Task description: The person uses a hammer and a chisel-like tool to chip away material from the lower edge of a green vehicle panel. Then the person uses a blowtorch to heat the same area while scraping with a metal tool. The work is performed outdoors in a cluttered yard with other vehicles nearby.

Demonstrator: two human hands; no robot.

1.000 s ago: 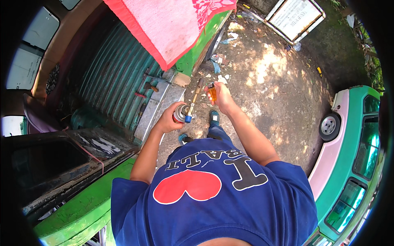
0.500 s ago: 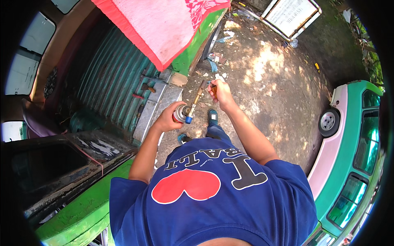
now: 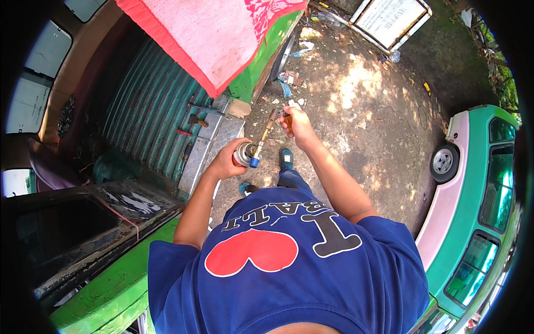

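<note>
My left hand (image 3: 223, 161) is wrapped round the canister of a gas torch, whose silver top and red side show past the fingers. A brass burner tube (image 3: 268, 127) with a blue knob (image 3: 254, 162) is fixed to the canister and points away from me. Beyond it, my right hand (image 3: 300, 127) grips an orange lighter (image 3: 288, 121), held close beside the mouth of the tube. No flame can be made out in the daylight.
At left a vehicle's ribbed green floor (image 3: 150, 100) holds several hand tools (image 3: 196, 120) near its metal step (image 3: 222, 133). A pink-red cloth (image 3: 206, 39) hangs over a green panel. Litter (image 3: 286, 83) lies on the ground. A green and pink van (image 3: 473, 183) stands at right, a framed sign (image 3: 391, 22) far off.
Both hands keep nearly the same pose, with the lighter still at the torch's mouth. The whole view has shifted slightly.
</note>
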